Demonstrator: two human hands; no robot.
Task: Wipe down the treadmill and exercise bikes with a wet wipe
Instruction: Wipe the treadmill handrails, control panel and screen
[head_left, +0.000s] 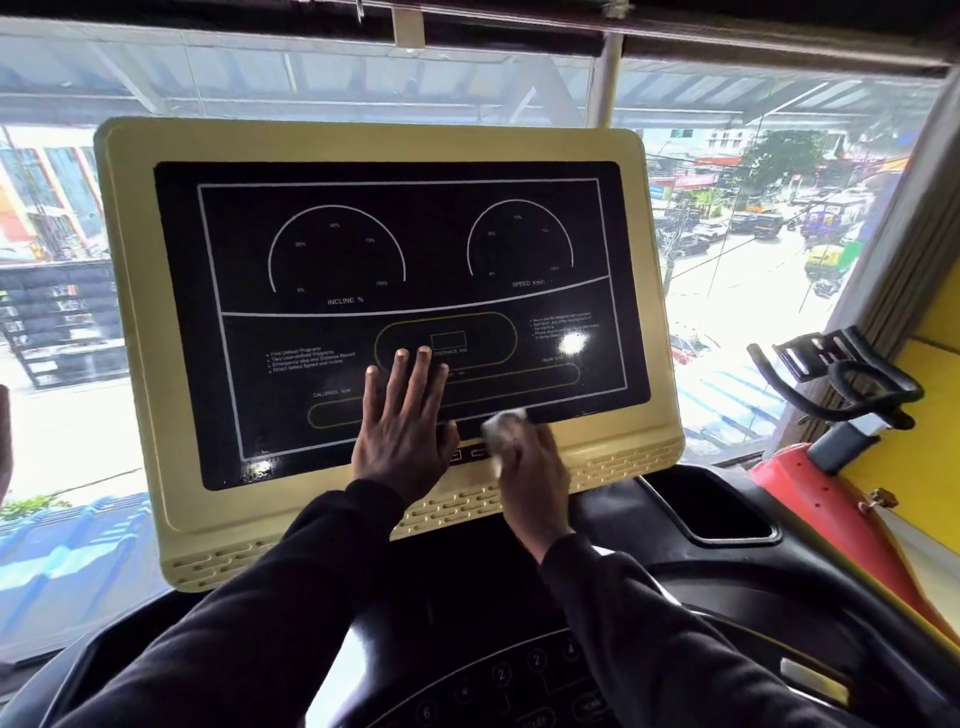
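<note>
Dark sleeves reach to treadmill console: left hand flat, released, bracing the panel; right hand clenched on wet wipe at bottom edge; treadmill step underway, next likely sweeping rightward.

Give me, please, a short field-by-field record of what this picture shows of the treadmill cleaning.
left hand: flat, fingers spread, on the black display panel
right hand: closed on a white wipe, at the panel's lower edge
panel frame: cream plastic, vented along the bottom
cup holder: right of the console
exercise bike: far right, black handlebars, red body, untouched
</note>
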